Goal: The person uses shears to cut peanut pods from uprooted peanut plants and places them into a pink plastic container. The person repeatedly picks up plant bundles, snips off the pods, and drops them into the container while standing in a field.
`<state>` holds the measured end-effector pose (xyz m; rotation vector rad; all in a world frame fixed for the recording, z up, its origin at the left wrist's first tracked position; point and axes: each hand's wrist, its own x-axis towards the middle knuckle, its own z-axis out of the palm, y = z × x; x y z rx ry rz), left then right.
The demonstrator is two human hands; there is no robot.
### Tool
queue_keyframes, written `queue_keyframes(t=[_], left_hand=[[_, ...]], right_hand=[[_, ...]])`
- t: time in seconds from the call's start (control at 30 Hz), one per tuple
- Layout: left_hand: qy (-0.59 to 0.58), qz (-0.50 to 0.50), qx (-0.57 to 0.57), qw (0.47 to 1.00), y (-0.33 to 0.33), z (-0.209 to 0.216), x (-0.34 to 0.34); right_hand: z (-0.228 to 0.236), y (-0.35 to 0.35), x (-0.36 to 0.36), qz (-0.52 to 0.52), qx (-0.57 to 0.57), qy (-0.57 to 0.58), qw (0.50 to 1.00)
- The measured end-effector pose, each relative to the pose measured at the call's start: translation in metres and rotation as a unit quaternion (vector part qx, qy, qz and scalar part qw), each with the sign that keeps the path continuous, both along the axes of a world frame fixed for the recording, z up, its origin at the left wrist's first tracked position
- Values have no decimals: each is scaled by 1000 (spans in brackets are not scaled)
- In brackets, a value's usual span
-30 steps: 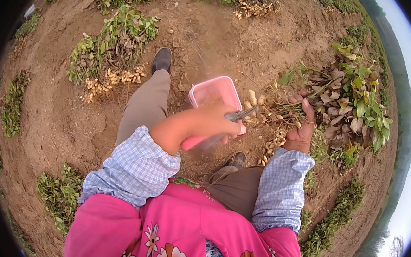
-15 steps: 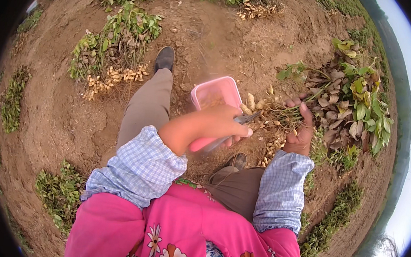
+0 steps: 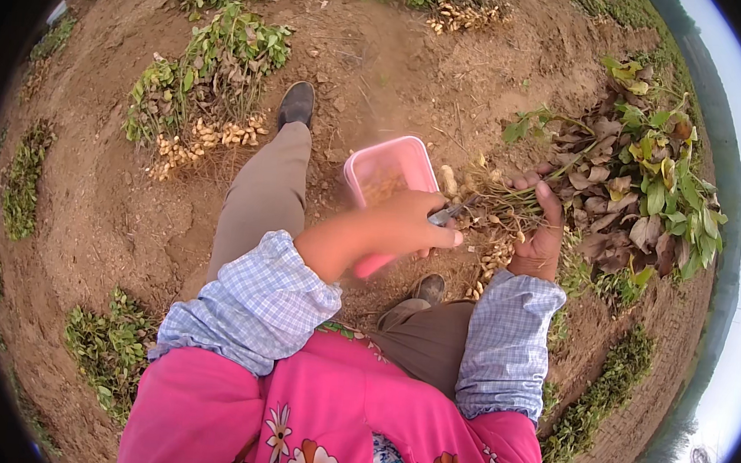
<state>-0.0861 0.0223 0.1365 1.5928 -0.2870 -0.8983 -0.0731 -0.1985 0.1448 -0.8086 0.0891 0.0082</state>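
Observation:
My left hand is closed around a pair of shears, its short metal blades pointing right at the roots of a pulled peanut plant. The lower handles are hidden by the hand. My right hand grips the stems of the peanut plant, whose yellowing and dried leaves spread to the right. Peanuts hang among the roots near the blades, and more lie below. Beneath my left hand a pink plastic container rests tilted, partly covered by hand and forearm; brownish contents show blurred inside.
Pulled peanut plants with pods lie on the brown soil at the far left. Another bunch lies at the top. Green plants lie at lower left and a leafy row at lower right. My shoes flank the container.
My left hand has shifted slightly right with the shears, and the grey handle below it has gone out of sight. The plant's leaves have swung a little to the right.

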Motion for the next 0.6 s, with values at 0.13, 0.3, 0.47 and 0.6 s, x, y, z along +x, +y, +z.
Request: queue_keyframes(t=[0.13,0.3,0.47,0.6], left_hand=[[-39,-25,-13,999,3,3,0],[-213,11,149,966,-15,7,-12],[-184,38,199,962,-24,10,-15],[14,87,24,996,-23,-16,-6]], right_hand=[[2,-1,-1,-39,-9,29,999],[-6,-6,1,-7,-14,18,1000],[-3,-1,-5,-7,-60,47,997],[-3,0,-5,8,-70,25,997]])
